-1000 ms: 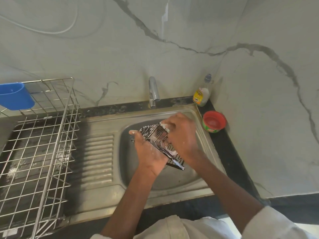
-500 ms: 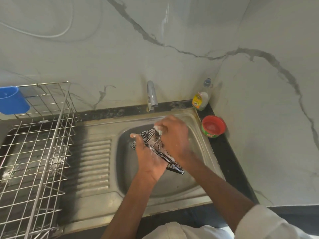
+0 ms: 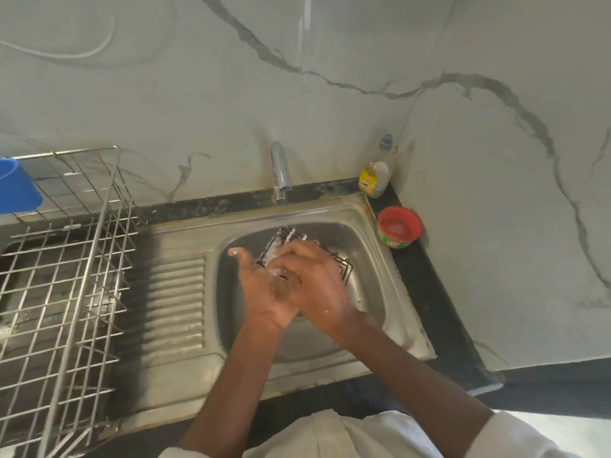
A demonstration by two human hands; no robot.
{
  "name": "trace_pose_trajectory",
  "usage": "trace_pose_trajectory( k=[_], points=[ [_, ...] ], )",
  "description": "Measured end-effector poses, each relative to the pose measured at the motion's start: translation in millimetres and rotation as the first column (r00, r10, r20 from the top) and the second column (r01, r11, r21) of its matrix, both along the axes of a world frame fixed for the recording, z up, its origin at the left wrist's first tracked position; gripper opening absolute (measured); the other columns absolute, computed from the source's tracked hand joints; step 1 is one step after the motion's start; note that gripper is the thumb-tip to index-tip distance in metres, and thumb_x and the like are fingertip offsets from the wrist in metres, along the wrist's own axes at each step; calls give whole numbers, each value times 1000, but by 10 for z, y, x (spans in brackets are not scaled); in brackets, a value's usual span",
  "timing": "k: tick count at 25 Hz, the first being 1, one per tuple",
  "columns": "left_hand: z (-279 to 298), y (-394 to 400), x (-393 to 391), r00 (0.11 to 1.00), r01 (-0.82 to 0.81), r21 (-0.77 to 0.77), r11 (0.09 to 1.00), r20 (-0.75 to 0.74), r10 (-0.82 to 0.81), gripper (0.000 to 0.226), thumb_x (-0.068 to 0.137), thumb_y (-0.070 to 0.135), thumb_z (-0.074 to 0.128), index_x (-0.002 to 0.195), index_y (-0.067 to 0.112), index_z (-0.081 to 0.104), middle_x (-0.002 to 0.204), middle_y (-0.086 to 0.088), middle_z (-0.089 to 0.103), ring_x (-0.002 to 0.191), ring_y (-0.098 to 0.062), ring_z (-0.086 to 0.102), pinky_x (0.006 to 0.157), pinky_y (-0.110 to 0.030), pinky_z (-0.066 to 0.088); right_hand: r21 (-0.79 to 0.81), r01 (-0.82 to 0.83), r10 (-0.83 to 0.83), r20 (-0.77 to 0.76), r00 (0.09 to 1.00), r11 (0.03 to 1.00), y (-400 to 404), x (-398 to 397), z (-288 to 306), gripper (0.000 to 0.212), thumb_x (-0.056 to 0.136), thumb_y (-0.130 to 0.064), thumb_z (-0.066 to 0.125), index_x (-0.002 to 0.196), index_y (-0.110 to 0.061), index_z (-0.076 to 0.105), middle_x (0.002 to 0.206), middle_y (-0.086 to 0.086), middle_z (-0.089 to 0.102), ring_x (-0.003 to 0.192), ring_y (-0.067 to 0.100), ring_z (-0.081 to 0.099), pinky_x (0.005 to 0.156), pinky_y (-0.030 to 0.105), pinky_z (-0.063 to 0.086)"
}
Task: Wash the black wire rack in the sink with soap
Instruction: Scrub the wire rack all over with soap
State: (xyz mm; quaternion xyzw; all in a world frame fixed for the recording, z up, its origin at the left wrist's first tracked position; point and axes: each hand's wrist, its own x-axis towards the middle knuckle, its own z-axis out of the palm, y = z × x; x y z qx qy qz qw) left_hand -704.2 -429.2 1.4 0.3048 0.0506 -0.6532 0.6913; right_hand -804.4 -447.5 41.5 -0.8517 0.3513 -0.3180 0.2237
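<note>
Over the sink, both forearms are reaching in from white sleeves. Left hand is cupping the black wire rack from below w/ thumb sticking out; right hand is lying over it, fingers curled — whether it's actually gripping the rack, can't tell. Rack is sitting above the basin, suds on the wires. Left: steel dish rack w/ blue cup. Far side — tap, soap bottle, red tub.
</note>
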Motion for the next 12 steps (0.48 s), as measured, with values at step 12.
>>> trace_pose_trajectory(
  k=[12],
  points=[
    [22,47,-79,992,37,89,995,113,-48,102,85,98,28,108,9,74,104,-12,68,105,-30,68,87,-39,56,-1,91,-91,45,995,996,-207,24,-40,33,77,16,70,98,-7,81,93,2,72,82,16,68,67,35,59]
  ],
)
